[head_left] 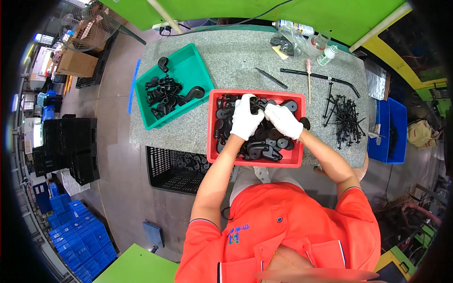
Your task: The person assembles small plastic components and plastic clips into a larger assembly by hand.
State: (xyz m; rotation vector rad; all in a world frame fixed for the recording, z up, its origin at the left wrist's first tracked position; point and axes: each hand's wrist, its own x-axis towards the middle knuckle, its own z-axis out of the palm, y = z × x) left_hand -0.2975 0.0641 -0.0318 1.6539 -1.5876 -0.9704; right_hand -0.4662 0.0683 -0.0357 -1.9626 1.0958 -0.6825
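Note:
Both my hands wear white gloves and meet over a red bin. Closed around a black plastic caster-like part is my left hand. My right hand comes in from the right, its fingers pinched against the same part; they partly hide it. Many black caster-like parts with round discs and curved hoods fill the bin below. To the left, a green bin stands tilted on the table and holds more black parts.
The speckled grey table carries a black pointed tool, a bent black bar, a thin stick with a pink handle, and a pile of black stemmed pieces. Bottles stand at the back. A black crate sits below.

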